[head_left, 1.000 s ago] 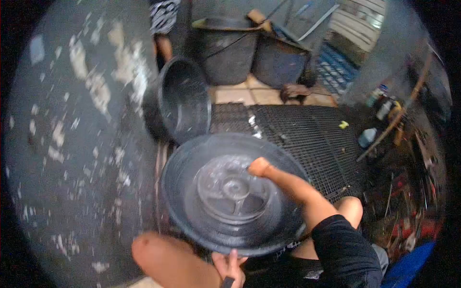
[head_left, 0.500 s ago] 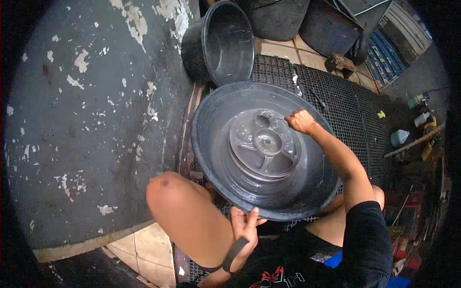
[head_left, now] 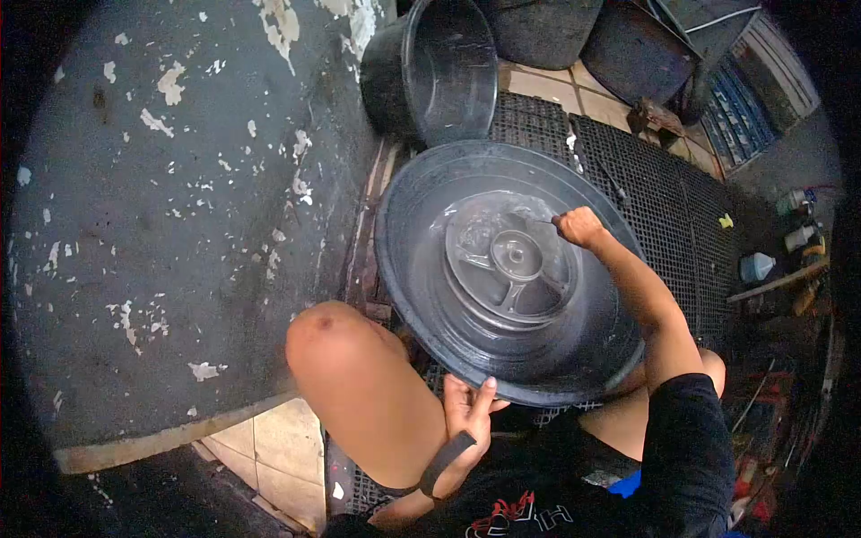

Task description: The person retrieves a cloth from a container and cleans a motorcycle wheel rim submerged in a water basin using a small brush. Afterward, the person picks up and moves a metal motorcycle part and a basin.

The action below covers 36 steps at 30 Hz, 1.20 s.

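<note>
My left hand point(head_left: 468, 408) grips the near rim of a wide black basin point(head_left: 405, 269), thumb on top and fingers underneath. The basin tilts toward me. Inside it lies a grey, spoked wheel-shaped piece point(head_left: 517, 255) with a round hub, wet with greyish liquid. My right hand point(head_left: 581, 226) is closed around the handle of a small ladle point(head_left: 540, 221) over the wheel's upper part. Motion blur and splashing liquid hide most of the ladle's bowl.
A black tub point(head_left: 448, 72) lies tipped at the back, beside a grey wall with peeling paint point(head_left: 197, 242). Black grid mats point(head_left: 664, 197) cover the floor. A pale blue bottle point(head_left: 756, 266) and a wooden bar point(head_left: 778, 280) are at the right.
The ladle's bowl, clear before over the wheel's upper part, is now blurred amid moving liquid. My left hand keeps its hold on the rim. The whole view has shifted slightly.
</note>
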Available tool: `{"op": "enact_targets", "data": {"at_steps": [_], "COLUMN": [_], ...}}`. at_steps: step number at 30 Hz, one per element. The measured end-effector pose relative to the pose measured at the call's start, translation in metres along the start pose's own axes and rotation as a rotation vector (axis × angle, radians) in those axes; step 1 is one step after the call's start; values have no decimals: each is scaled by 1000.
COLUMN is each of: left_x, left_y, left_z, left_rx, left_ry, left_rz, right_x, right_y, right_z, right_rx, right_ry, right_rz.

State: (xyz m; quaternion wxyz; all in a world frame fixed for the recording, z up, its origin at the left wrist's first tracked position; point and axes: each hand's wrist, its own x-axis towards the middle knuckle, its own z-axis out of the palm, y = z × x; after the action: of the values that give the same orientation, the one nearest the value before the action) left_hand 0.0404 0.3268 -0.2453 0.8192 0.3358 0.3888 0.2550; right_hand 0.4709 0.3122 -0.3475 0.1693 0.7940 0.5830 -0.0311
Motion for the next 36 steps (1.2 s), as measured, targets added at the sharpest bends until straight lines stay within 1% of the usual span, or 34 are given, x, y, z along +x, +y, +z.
{"op": "enact_targets", "data": {"at_steps": [3,7,11,14,17,20,24,27,28,31,34,36], "left_x": [0,1,2,1,0,0,1,0,0,0,-1,-1], "left_y": [-2,-3,-1,3,3,5,0,1,1,0,4,6], "left_z": [0,-1,0,1,2,1,0,-2,-3,-2,0,1], "left_rx": [-14,-14,-7,-18,-13,-10,-20,-8,-6,-12,-30,-34], "left_ry": [17,16,10,5,-8,-11,12,-17,-21,-27,-15,-8], "left_rz": [2,1,-13,-25,-35,-41,-34,-42,-29,-12,-26,-35], "right_x": [4,6,7,6,11,26,45,42,39,32,26,21], "right_y": [-5,-4,2,-6,-22,-40,-66,-82,-87,-85,-74,-62], "right_z": [15,23,17,0,-20,-28,-48,-65,-78,-76,-68,-60], "right_rx": [-6,64,172,243,236,211,90,78,29,46,65,64], "right_ry": [-85,-95,-2,31,89,189,246,298,188,251,358,300], "right_rz": [16,65,148,193,239,205,45,-70,-89,-204,-189,-99]}}
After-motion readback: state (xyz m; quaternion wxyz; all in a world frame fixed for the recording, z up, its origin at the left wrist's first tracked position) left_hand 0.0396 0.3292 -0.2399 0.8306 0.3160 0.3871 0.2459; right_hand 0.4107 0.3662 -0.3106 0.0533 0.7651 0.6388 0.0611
